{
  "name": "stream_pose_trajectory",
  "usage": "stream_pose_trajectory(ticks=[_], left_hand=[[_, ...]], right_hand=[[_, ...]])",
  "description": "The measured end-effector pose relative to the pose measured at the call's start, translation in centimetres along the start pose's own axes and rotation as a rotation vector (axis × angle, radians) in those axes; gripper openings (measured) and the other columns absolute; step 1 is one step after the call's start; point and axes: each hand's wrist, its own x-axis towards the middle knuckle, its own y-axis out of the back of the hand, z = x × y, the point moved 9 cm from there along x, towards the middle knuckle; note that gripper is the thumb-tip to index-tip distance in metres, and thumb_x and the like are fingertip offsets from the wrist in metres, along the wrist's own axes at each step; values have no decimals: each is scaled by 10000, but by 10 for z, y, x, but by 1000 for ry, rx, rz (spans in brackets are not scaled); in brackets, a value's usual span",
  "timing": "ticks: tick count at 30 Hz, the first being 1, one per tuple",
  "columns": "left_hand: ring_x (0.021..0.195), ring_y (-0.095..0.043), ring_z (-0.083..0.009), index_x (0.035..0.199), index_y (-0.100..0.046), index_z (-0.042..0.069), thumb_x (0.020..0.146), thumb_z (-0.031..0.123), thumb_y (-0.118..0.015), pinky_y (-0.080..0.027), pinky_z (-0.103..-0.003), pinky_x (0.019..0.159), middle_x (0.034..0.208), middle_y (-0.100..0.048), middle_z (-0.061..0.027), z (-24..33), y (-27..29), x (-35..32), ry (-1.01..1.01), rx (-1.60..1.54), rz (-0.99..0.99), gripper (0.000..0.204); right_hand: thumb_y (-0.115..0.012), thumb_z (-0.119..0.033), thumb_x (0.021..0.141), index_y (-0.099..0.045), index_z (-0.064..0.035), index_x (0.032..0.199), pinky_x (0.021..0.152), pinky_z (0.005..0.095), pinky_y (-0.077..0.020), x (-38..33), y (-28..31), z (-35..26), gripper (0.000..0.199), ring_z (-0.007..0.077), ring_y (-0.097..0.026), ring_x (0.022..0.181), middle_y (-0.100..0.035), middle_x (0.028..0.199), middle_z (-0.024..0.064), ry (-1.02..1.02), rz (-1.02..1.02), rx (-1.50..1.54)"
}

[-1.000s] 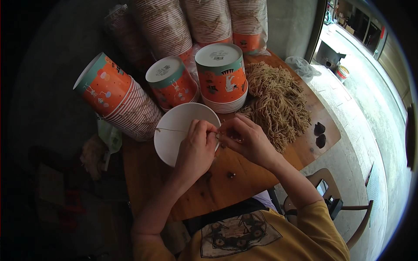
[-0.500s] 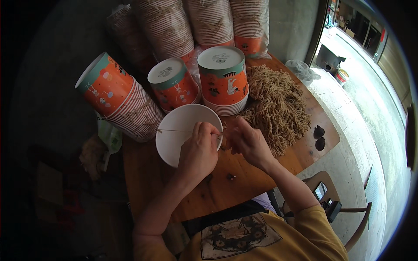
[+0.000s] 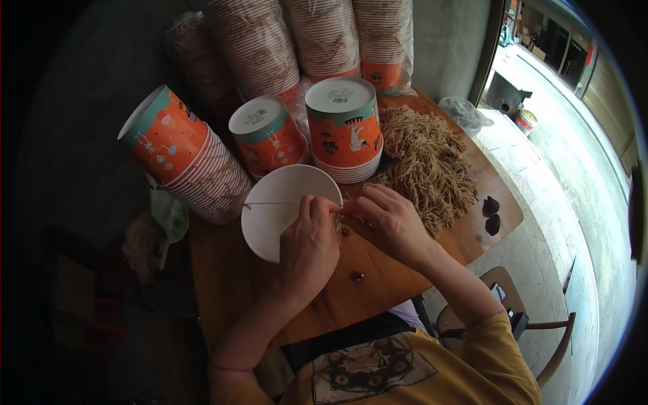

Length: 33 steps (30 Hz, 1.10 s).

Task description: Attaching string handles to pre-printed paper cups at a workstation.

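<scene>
Head view: both hands meet over the near rim of a white paper bowl [image 3: 280, 206] lying on a wooden table [image 3: 229, 283]. Left hand [image 3: 310, 246] comes up from the lower edge, forearm angled up and to the right, back of hand facing the camera, fingers curled, fingertips bunched at the bowl's right edge. It pinches a thin string [image 3: 270, 203] that runs taut across the bowl opening to the left rim. Right hand [image 3: 385, 223] comes in from the right, wrist bent inward, fingers curled toward the left hand; fingertips of the two hands touch or nearly touch at the string's end. Exact grip of the right fingertips is hidden, cannot tell if they hold the string too.

Around it: pile of tan cord pieces [image 3: 425, 162] just right of the hands. Upright stack of orange printed cups [image 3: 344, 131] directly behind the bowl, a second shorter stack [image 3: 266, 138] to its left, a tilted stack [image 3: 182, 158] lying at far left, touching the bowl's left side. Wrapped sleeves of cups [image 3: 317, 37] lean against the wall behind. Two dark small items [image 3: 491, 214] at the table's right edge.
</scene>
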Motion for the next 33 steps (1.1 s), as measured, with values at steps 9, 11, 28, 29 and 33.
stream_pose_trajectory(ticks=[9,11,28,29,33], left_hand=[[770,-615,-338,965,-441,30,789,1,-617,-503,-417,648,946,-505,-135,0,-2,-13,-43,139,-47,250],[782,-618,-343,992,-442,23,815,8,-598,-504,-422,656,946,-520,-142,0,2,-12,-71,96,-58,236],[742,-619,-300,865,-561,15,799,32,-646,-493,-389,626,835,-590,-104,16,28,-32,-43,-23,110,109],[738,-619,-298,854,-557,14,790,26,-648,-494,-387,628,839,-590,-107,15,32,-33,-37,-21,124,112],[745,-599,-297,916,-570,36,782,59,-667,-487,-397,667,831,-585,-104,13,41,-35,-86,55,113,166]], right_hand=[[-677,-114,734,-512,-61,841,647,369,-479,-5,-4,-4,204,255,-553,743,-504,781,69,13,-55,14],[-656,-111,799,-529,-52,895,646,359,-484,-4,-6,-2,170,255,-585,732,-546,772,82,-11,-102,84],[-526,-35,900,-546,-30,1000,684,284,-479,15,-11,-18,102,150,-606,752,-608,844,61,-197,-167,707],[-530,-32,900,-550,-31,995,686,269,-471,15,-15,-15,97,122,-587,755,-602,854,40,-252,-164,806],[-503,-23,945,-549,-19,1011,790,237,-458,14,-22,-18,80,67,-540,912,-559,968,16,-325,-235,954]])
